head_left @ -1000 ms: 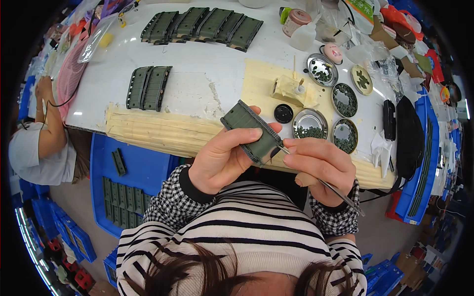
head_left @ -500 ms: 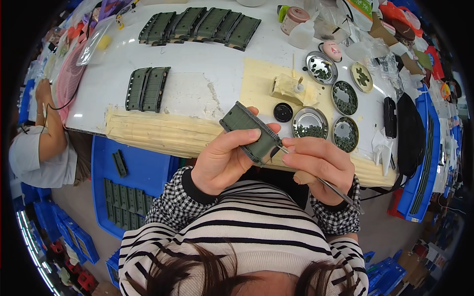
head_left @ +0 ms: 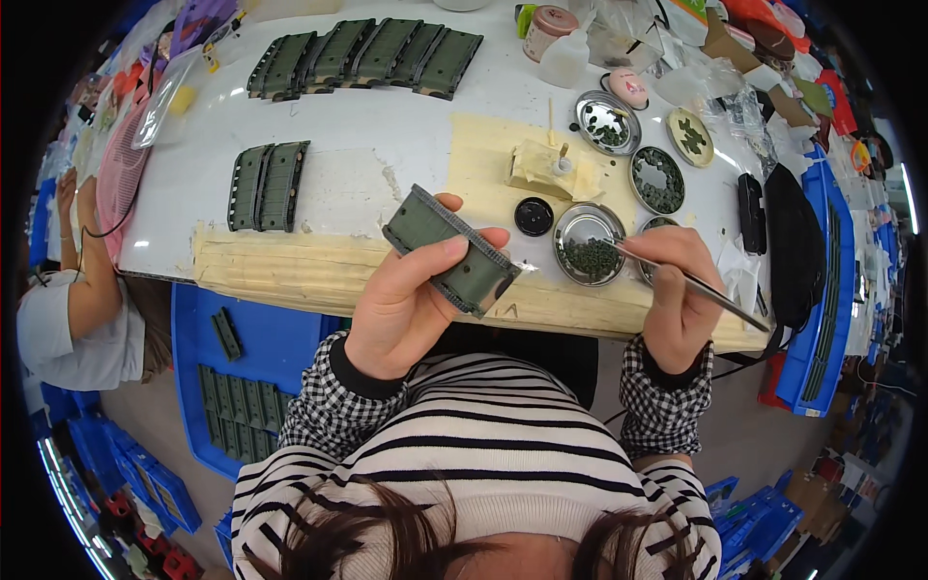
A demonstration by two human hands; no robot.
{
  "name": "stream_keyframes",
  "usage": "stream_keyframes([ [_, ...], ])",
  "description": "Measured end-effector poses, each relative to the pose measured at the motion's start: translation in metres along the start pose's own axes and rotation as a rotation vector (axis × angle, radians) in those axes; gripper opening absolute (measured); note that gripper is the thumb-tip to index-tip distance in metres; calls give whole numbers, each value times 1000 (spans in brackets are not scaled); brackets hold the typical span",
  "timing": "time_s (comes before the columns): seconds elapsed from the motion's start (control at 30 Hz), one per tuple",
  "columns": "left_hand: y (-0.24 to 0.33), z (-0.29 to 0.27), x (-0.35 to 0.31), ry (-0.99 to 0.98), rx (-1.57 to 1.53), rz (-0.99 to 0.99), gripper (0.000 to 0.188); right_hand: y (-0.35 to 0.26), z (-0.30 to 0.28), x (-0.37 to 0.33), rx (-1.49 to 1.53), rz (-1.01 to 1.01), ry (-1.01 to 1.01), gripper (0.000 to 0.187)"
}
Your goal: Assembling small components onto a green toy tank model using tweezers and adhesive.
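My left hand [head_left: 396, 314] is closed around a curved dark green plastic part [head_left: 420, 224] with a ribbed edge and camouflage patches, tilted above the table's near edge. In my right hand [head_left: 681, 304] is a pair of metal tweezers [head_left: 720, 298], pinched between thumb and fingers. Its tip is over the right side of a round metal dish [head_left: 559, 253] of small dark green pieces [head_left: 592, 259]. Whether the tip grips a piece is too small to tell. Partly behind my right hand is another dish of pieces.
Two similar green parts [head_left: 268, 188] stand at left, with a row of several [head_left: 362, 58] farther back. More dishes [head_left: 657, 181] surround a tape-covered block [head_left: 527, 172] and a black round lid [head_left: 534, 217]. A blue bin [head_left: 184, 358] holds green parts below left; a person [head_left: 82, 319] sits beyond.
My right hand has drawn the tweezers away from the green part, rightward to the dish. My left hand still holds the part, slightly farther left. The whole view has shifted a little.
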State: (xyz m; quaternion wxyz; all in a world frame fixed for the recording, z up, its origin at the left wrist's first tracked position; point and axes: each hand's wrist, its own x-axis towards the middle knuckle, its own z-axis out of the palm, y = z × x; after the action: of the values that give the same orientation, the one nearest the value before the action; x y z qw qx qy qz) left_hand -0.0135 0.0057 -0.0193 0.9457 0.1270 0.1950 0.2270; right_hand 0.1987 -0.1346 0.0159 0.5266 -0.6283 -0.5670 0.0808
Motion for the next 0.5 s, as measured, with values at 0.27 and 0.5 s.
stream_keyframes([
  [0.27, -7, 10, 1, 103, 359, 92, 53, 35, 6, -10, -321, 25, -77, 9],
  [0.5, -13, 18, -1, 57, 491, 201, 70, 37, 5, -10, -365, 13, -88, 8],
])
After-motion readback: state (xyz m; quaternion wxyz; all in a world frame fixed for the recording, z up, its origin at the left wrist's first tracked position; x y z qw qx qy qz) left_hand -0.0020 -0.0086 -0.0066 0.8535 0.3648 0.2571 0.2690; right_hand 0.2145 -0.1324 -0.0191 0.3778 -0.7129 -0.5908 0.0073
